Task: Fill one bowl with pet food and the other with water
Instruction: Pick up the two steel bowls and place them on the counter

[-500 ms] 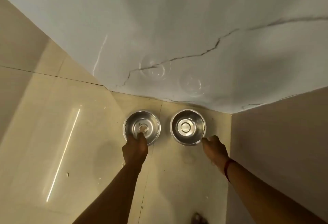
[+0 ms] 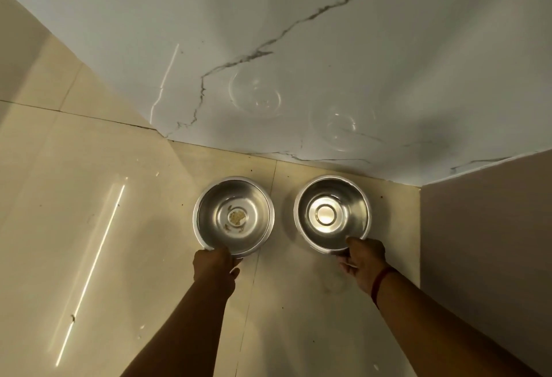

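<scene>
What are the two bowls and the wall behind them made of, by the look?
Left bowl and right bowl: likely stainless steel, polished; both mirror the light. Wall: glossy marble or marble-look tile, white with dark veins, and it reflects both bowls.

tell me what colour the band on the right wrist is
Dark red, a thin band round the right wrist, seen in the head view.
</scene>
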